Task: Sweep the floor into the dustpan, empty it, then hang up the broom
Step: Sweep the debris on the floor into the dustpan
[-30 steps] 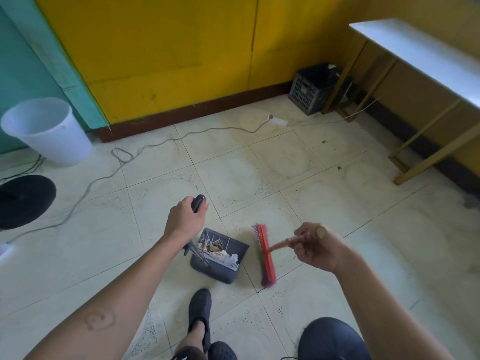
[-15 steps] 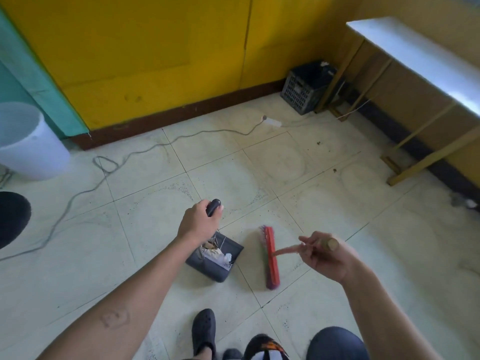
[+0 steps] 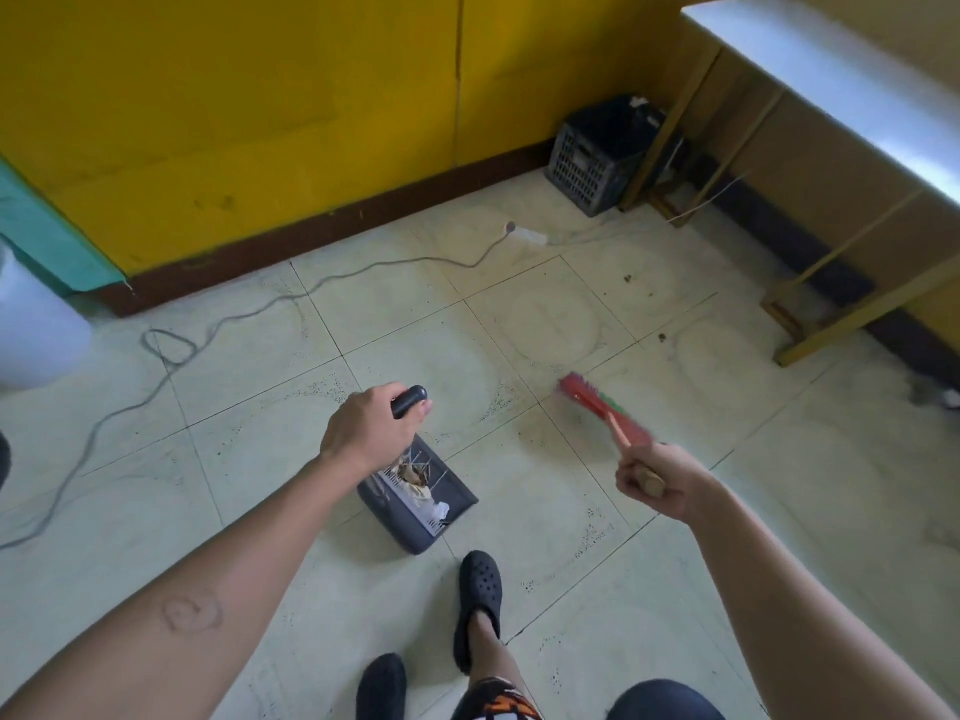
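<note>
Well, head view: I look down over both my arms at a pale tiled floor (image 3: 545, 314).
Left hand: my left hand (image 3: 369, 433) sits near the middle of the picture, fingers curled round the dark dustpan handle (image 3: 409, 401).
Dustpan: the grey dustpan (image 3: 452, 506) sits below that hand, toward 5 o'clock, just ahead of my black shoe (image 3: 480, 584). Scraps of litter (image 3: 415, 478) lie in it. I cannot tell whether it rests on the tiles.
Right hand: my right hand (image 3: 660, 483), at 4 o'clock, is fisted round the top of the wooden broom stick (image 3: 621, 439).
Broom: the red broom head (image 3: 592, 400) is blurred and lies at 2 o'clock from the dustpan, well apart from it. I cannot tell whether it touches the floor.
Surroundings: a grey cord (image 3: 311, 288) trails from 9 o'clock up to a white power strip (image 3: 527, 235) near 12. A dark crate (image 3: 597, 158) stands at 1 o'clock against the yellow wall (image 3: 260, 96), beside the legs of a table (image 3: 831, 90). A white bin (image 3: 31, 324) shows at the 9 o'clock edge.
</note>
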A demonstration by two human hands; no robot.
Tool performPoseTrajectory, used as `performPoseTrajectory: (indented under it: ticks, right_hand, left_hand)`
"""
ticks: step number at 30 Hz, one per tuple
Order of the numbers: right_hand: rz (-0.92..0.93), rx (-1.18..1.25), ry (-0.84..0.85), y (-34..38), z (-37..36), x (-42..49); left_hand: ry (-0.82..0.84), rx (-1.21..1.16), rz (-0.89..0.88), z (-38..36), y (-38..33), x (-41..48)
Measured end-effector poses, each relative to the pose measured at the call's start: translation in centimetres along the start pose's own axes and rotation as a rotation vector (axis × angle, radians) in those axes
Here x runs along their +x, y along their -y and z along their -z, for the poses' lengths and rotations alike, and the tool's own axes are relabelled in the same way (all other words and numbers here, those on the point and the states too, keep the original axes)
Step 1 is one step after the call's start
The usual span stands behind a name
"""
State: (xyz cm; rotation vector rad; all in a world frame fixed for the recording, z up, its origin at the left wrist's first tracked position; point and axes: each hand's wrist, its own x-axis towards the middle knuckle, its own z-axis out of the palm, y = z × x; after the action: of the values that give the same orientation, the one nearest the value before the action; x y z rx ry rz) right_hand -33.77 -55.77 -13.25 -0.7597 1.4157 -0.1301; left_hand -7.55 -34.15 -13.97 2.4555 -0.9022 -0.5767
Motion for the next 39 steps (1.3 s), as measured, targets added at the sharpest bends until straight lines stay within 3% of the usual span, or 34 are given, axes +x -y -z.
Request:
performPoseTrajectory:
  ticks: [5,11,15,18,21,25,28,30,35,39]
  right_hand:
    - [-0.014,-0.045,-0.019,5.5,3.2,6.5]
    - [-0.171,-0.534,-0.03,7.9,5.3,12.3]
    - [-0.262,-0.637,-0.008,7.2,4.2,13.5]
    - [-0.267,-0.854,-0.032,6.2,2.9,14.3]
    - [-0.267,-1.131,0.035,4.9,1.7,13.3]
    - [-0.242,-1.449,0.248,5.0,0.6,7.5]
    - [-0.262,-1.443,0.381,4.6,0.1,2.7]
    - [-0.261,-1.251,0.426,5.1,0.0,0.6]
    - [-0.317,-0.667,0.344,9.2,2.5,-1.1]
    - [-0.38,-0.426,0.287,11.0,5.7,-2.2]
  left_hand:
    - [0.014,0.09,0.0,-1.6,-4.4,4.7]
    - [0.133,0.187,-0.02,-4.4,-8.6,9.7]
    - [0.172,0.217,-0.016,-5.0,-10.3,11.6]
    - [0.179,0.266,0.002,-5.4,-10.9,12.6]
    - [0.163,0.294,0.01,-5.6,-11.1,13.0]
    - [0.148,0.315,0.013,-5.7,-11.5,13.3]
    - [0.155,0.306,0.006,-5.6,-11.7,13.4]
    - [0.155,0.302,0.004,-5.5,-11.7,13.5]
    - [0.142,0.259,-0.013,-5.0,-10.8,13.5]
    - [0.142,0.249,-0.015,-4.6,-10.3,13.1]
